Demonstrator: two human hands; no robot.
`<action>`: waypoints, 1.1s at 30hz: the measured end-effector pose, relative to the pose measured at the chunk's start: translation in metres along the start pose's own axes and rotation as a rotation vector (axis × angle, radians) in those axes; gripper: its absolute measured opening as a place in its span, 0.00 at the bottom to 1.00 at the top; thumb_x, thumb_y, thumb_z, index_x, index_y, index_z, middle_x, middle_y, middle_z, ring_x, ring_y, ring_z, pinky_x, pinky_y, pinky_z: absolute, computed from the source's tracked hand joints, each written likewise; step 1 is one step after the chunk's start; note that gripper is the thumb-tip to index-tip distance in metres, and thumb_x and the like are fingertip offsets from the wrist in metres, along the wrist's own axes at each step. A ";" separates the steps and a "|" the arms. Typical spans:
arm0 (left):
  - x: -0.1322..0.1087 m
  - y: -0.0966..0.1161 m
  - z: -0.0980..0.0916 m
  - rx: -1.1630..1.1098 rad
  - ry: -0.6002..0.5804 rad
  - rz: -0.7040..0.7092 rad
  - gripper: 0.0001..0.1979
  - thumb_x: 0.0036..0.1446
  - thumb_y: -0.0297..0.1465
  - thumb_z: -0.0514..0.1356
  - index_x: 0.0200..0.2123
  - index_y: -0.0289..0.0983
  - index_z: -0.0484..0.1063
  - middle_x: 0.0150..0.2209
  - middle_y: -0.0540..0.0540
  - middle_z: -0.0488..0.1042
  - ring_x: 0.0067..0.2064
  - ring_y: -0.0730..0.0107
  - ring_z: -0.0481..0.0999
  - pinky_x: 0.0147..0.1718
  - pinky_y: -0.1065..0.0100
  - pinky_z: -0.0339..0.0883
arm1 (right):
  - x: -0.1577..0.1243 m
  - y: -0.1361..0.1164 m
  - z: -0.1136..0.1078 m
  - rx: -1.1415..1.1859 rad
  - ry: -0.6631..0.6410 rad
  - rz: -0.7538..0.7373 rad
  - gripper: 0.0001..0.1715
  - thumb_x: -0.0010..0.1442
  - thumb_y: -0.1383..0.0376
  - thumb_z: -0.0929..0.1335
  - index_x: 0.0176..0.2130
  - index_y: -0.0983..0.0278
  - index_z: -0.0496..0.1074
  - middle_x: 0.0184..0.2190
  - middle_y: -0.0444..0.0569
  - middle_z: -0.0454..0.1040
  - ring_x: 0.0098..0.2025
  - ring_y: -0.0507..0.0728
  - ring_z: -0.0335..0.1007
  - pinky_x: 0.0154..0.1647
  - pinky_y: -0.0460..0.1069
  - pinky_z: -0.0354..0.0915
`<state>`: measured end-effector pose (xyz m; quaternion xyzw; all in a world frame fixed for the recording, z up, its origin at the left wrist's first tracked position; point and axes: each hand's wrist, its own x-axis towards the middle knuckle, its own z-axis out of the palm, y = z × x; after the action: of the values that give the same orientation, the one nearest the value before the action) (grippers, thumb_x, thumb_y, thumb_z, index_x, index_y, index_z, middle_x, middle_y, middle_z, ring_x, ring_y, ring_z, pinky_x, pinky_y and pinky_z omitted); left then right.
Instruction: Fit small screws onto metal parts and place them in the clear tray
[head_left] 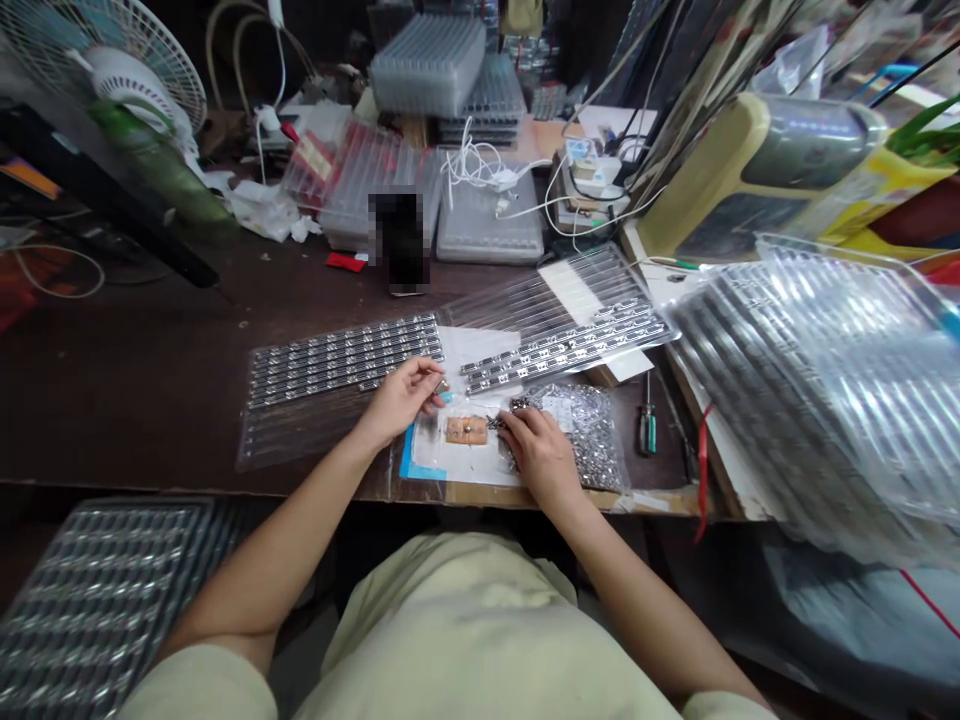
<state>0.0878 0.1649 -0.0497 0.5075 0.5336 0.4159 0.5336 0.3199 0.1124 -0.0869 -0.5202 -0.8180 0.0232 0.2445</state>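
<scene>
My left hand [401,402] is closed in a pinch on a small shiny metal part [441,386], just above the near end of a clear tray filled with rows of metal pieces [337,355]. To the right, my right hand [546,458] has its fingers bent and drawn together over small dark metal bits [495,423]; what its fingertips hold is hidden. Beside that hand lies a clear bag of many small metal parts [596,430]. A tan block [466,430] with small pieces on it sits between my hands on a white sheet [480,468].
A partly filled clear tray [570,345] lies behind my hands. At right are a green-handled screwdriver [647,430] and stacked clear trays [825,390]. A blurred dark object [401,240] stands at the back. More filled trays [105,600] sit low at left.
</scene>
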 end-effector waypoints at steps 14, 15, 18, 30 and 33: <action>-0.046 -0.019 0.023 0.470 0.000 0.251 0.07 0.57 0.30 0.59 0.38 0.36 0.74 0.39 0.44 0.74 0.36 0.69 0.74 0.34 0.68 0.69 | 0.009 -0.007 -0.002 0.140 0.097 0.062 0.11 0.65 0.66 0.60 0.41 0.63 0.71 0.37 0.51 0.71 0.39 0.55 0.68 0.40 0.48 0.65; -0.047 -0.021 0.024 0.531 0.013 0.316 0.06 0.58 0.29 0.59 0.38 0.37 0.74 0.39 0.44 0.74 0.38 0.68 0.74 0.37 0.66 0.69 | 0.009 -0.007 -0.001 0.148 0.100 0.067 0.12 0.66 0.67 0.60 0.43 0.64 0.70 0.37 0.51 0.72 0.40 0.55 0.68 0.41 0.48 0.65; -0.049 -0.026 0.028 0.606 0.035 0.417 0.07 0.59 0.29 0.59 0.40 0.39 0.75 0.39 0.45 0.74 0.42 0.66 0.74 0.43 0.64 0.68 | 0.008 -0.005 -0.001 0.154 0.110 0.066 0.14 0.66 0.67 0.59 0.46 0.65 0.70 0.40 0.53 0.72 0.42 0.55 0.69 0.42 0.48 0.66; -0.050 -0.029 0.036 0.783 0.078 0.496 0.06 0.59 0.30 0.59 0.38 0.39 0.76 0.35 0.45 0.73 0.39 0.66 0.73 0.39 0.65 0.67 | 0.007 -0.005 -0.002 0.271 0.089 0.047 0.12 0.66 0.66 0.61 0.42 0.62 0.74 0.38 0.50 0.75 0.42 0.54 0.71 0.42 0.48 0.66; -0.049 -0.029 0.037 0.785 0.070 0.496 0.06 0.59 0.30 0.59 0.38 0.39 0.76 0.34 0.45 0.73 0.38 0.65 0.73 0.39 0.64 0.67 | 0.010 -0.008 -0.003 0.264 0.088 0.066 0.10 0.65 0.64 0.64 0.39 0.61 0.75 0.35 0.48 0.77 0.39 0.54 0.71 0.41 0.48 0.64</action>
<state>0.1173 0.1088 -0.0741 0.7690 0.5308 0.3144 0.1675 0.3114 0.1171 -0.0782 -0.5108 -0.7785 0.1159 0.3457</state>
